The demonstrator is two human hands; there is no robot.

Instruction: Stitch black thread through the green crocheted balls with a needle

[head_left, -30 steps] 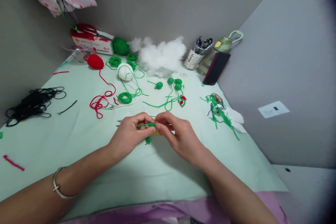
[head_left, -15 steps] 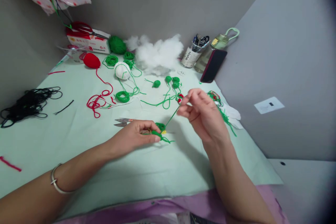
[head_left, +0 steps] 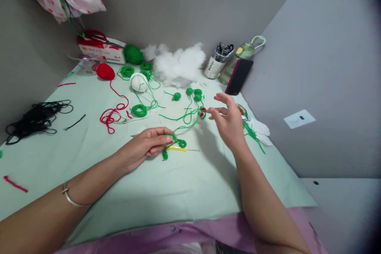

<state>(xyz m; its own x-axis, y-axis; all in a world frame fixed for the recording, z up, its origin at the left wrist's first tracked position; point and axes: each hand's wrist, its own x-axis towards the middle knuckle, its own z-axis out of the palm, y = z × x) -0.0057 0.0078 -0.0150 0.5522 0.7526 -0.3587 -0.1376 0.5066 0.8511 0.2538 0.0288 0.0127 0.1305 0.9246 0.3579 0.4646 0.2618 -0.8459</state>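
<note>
Green yarnwork was pinched in the left hand while the right hand was raised.
The left hand (head_left: pixel 150 143) was clamped on the green yarn piece (head_left: pixel 182 143), low over the table (head_left: pixel 190 190), beside the yellow-handled hook (head_left: pixel 178 149). A green strand (head_left: pixel 187 127) ran from it towards the right hand (head_left: pixel 229 125), whose fingertips were near the red-and-green piece (head_left: pixel 203 114); whether they gripped anything, I cannot tell.

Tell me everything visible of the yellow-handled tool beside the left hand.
The yellow-handled tool has a slim plastic-looking handle and a thin metallic shaft, its tip too fine to make out. It appears to lie flat on the pale cloth, shaft pointing right; green yarn work hides its left end. Whether the left hand touches it is unclear.
</note>
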